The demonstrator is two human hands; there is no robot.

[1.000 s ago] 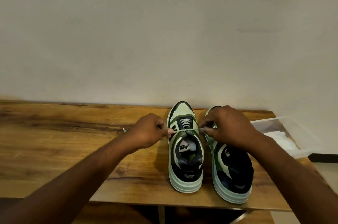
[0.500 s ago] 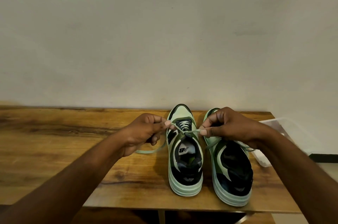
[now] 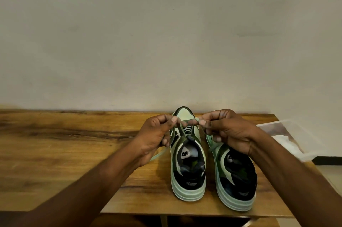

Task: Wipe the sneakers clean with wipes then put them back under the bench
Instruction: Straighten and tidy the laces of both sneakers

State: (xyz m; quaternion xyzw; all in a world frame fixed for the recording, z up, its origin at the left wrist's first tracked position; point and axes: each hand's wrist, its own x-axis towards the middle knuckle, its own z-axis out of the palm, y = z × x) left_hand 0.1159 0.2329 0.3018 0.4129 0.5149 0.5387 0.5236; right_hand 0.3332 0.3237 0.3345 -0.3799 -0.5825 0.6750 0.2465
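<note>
Plain wall, long wooden bench [image 3: 74,152] with two mint-green-and-black sneakers [image 3: 187,162] sitting on it. Left hand [image 3: 155,137] and right hand [image 3: 227,132] are each pinching soft green laces [image 3: 187,126], fingers closed. Shoes look light; I'd be grabbing the stiff heels.

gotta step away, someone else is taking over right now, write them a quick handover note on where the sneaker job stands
Left hand: pinching one end of the lace of the left sneaker, above its tongue.
Right hand: pinching the other end, forming a loop.
Both sneakers stand side by side on the wooden bench, toes to the wall; the right sneaker is partly under the right wrist.
A clear plastic box with something white inside sits at the bench's right end.
Done: cannot tell from this view whether wiping is finished.
Left: finish tying the lace, then put both sneakers under the bench.
</note>
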